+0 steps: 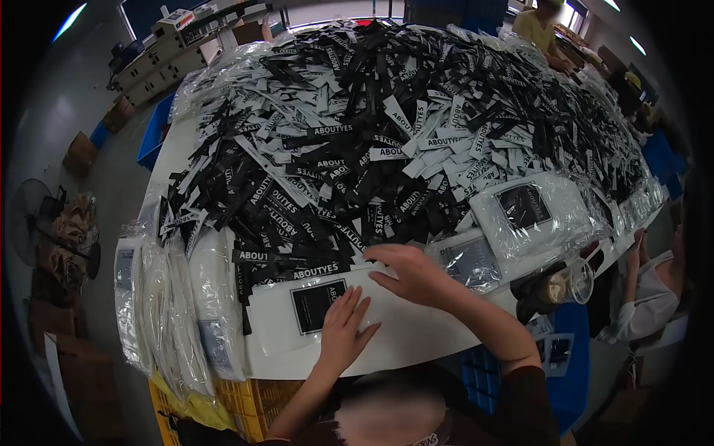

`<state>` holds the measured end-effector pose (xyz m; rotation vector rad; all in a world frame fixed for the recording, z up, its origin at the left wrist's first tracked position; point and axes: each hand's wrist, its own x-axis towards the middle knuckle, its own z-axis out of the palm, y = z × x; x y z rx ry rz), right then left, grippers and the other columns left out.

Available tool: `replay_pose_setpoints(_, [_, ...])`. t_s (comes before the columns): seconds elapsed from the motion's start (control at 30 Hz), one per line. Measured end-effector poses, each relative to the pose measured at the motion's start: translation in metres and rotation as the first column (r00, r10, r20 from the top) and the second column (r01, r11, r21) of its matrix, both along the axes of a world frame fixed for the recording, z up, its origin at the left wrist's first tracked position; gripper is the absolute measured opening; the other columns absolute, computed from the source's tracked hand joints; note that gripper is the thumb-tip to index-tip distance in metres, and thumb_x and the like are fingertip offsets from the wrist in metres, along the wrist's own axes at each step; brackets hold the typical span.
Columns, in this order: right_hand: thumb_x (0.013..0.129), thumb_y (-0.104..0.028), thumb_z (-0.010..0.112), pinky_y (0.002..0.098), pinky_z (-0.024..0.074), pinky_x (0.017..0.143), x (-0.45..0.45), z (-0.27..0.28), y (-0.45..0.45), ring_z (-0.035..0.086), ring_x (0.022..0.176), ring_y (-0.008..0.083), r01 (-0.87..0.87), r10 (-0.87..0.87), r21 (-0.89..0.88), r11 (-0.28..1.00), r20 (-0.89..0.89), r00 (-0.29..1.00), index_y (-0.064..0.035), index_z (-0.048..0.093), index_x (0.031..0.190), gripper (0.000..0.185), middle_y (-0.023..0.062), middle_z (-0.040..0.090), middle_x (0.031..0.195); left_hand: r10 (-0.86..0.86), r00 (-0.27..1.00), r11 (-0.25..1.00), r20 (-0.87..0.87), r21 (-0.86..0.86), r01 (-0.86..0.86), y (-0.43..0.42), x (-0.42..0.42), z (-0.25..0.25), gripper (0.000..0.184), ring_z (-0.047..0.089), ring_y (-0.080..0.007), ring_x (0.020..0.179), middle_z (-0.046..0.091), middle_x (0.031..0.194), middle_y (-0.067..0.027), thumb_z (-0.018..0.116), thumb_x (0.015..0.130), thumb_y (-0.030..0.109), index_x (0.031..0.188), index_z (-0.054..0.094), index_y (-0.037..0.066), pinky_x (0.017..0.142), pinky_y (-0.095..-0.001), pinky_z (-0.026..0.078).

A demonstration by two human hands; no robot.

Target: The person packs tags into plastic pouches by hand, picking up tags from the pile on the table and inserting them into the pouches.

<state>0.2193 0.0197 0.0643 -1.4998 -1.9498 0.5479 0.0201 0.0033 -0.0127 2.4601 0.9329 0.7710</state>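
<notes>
My left hand (343,327) lies with its fingers stretched out and apart on a flat white package (275,331). Its fingertips overlap a black printed card (311,308) on the package. Off the package's right side, my right hand (410,273) reaches to the near edge of the pile of black and white printed strips (320,163). Its fingers are curved, with a gap between thumb and forefinger and nothing visible held. A black strip marked ABOUTYES (316,270) lies just beyond the package.
Clear-wrapped white packs stand at the left (216,297), and another wrapped pack (528,215) lies at the right. A clear plastic cup (571,282) is at the table's right edge. Below are a yellow crate (260,401) and a blue bin (573,372). Other people (535,30) are around the table.
</notes>
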Motion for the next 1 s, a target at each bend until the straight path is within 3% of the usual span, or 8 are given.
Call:
replay_pose_setpoints(0.13, [0.075,-0.006,0.060,0.0396,0.0494,0.077,-0.028,-0.049,0.073,0.060,0.086,0.0364,0.128,-0.175,0.177,0.976,0.285,0.942,0.0041,0.052,0.112,0.040,0.0194,0.059,0.098,0.007,1.000,1.000,0.017,0.012,-0.008,0.000,0.000,-0.002,0.049,0.044,-0.0301,0.123,0.048,0.130,-0.0136,0.073,0.072,0.021,0.115,0.057,0.005,0.098,-0.0424,0.037])
replay_pose_setpoints(0.2, [0.074,-0.004,0.058,0.0415,0.0497,0.075,-0.032,-0.042,0.082,0.060,0.082,0.0371,0.208,-0.140,-0.177,0.962,0.332,0.933,0.0062,0.051,0.106,0.035,0.0191,0.058,0.090,0.013,0.999,1.000,0.043,-0.012,-0.013,0.000,-0.001,-0.002,0.049,0.044,-0.0290,0.123,0.050,0.129,-0.0125,0.076,0.070,0.022,0.113,0.059,0.005,0.099,-0.0417,0.038])
replay_pose_setpoints(0.37, [0.079,-0.015,0.057,0.0423,0.0477,0.068,-0.039,-0.012,0.103,0.059,0.077,0.0371,0.202,-0.200,0.077,0.976,-0.031,0.979,0.0017,0.057,0.090,0.019,0.0181,0.059,0.084,0.009,0.999,1.000,0.052,-0.028,-0.008,0.001,-0.002,-0.003,0.049,0.045,-0.0291,0.122,0.050,0.129,-0.0125,0.076,0.069,0.022,0.112,0.059,0.006,0.097,-0.0422,0.039])
replay_pose_setpoints(0.5, [0.080,-0.035,0.062,0.0429,0.0510,0.063,-0.074,-0.015,0.162,0.062,0.071,0.0354,0.341,-0.355,0.101,0.935,0.271,0.895,0.0020,0.059,0.084,0.038,0.0175,0.063,0.074,-0.013,0.998,0.999,0.059,-0.030,0.015,0.002,-0.002,-0.001,0.049,0.044,-0.0302,0.123,0.048,0.131,-0.0132,0.074,0.071,0.021,0.114,0.058,0.006,0.098,-0.0431,0.038])
replay_pose_setpoints(0.53, [0.078,-0.031,0.064,0.0447,0.0521,0.063,-0.080,-0.023,0.174,0.064,0.069,0.0357,0.364,-0.365,0.062,0.929,0.297,0.882,0.0026,0.058,0.082,0.034,0.0198,0.063,0.074,-0.009,0.999,0.999,0.047,-0.043,0.011,0.002,-0.002,-0.001,0.048,0.044,-0.0305,0.122,0.048,0.131,-0.0132,0.074,0.071,0.021,0.114,0.058,0.005,0.098,-0.0433,0.038])
replay_pose_setpoints(0.77, [0.073,-0.014,0.058,0.0456,0.0491,0.075,-0.040,-0.002,0.161,0.061,0.082,0.0398,0.258,-0.229,-0.095,0.961,0.246,0.942,0.0039,0.057,0.086,0.022,0.0233,0.062,0.084,-0.013,0.996,0.999,0.085,-0.041,0.017,0.002,-0.003,-0.001,0.048,0.045,-0.0311,0.122,0.049,0.129,-0.0135,0.076,0.068,0.020,0.111,0.060,0.006,0.096,-0.0432,0.039])
replay_pose_setpoints(0.93, [0.079,-0.041,0.064,0.0399,0.0498,0.073,0.009,0.031,0.117,0.063,0.078,0.0329,0.353,-0.227,-0.366,0.861,0.345,0.911,0.0028,0.063,0.092,0.046,0.0173,0.065,0.076,-0.018,0.997,0.998,0.072,-0.058,0.022,0.003,-0.004,-0.002,0.049,0.043,-0.0295,0.123,0.049,0.130,-0.0134,0.074,0.068,0.019,0.112,0.059,0.006,0.098,-0.0425,0.037])
replay_pose_setpoints(1.0, [0.081,-0.036,0.062,0.0389,0.0498,0.071,0.025,0.027,0.107,0.064,0.075,0.0317,0.314,-0.236,-0.272,0.909,0.284,0.929,0.0033,0.064,0.091,0.041,0.0165,0.065,0.071,-0.021,0.997,0.998,0.075,-0.061,0.026,0.003,-0.003,-0.001,0.049,0.043,-0.0296,0.123,0.049,0.129,-0.0137,0.074,0.068,0.019,0.113,0.059,0.006,0.099,-0.0422,0.037])
